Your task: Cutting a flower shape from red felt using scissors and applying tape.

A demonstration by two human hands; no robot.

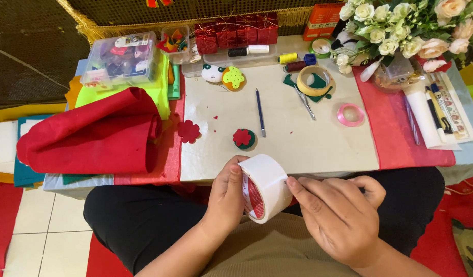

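holding a white tape roll (265,188) above the lap, just off the bench's near edge (277,172), the left hand (227,197) grasps its rim while the right hand (339,218) has its fingertips pinched at the outer face, apparently seeking the tape's free end; lifting it calls for a fingernail's purchase. the roll's axis runs roughly left-right, its open core facing lower left.

- A wide roll of white tape (264,188) stands on edge in my hands, just off the near edge of the low table, above my lap.
- Its open core faces left and toward me, showing a red-printed inner ring.
- My left hand (227,197) grips one side; my right hand's (339,218) forefinger presses its outer white band.
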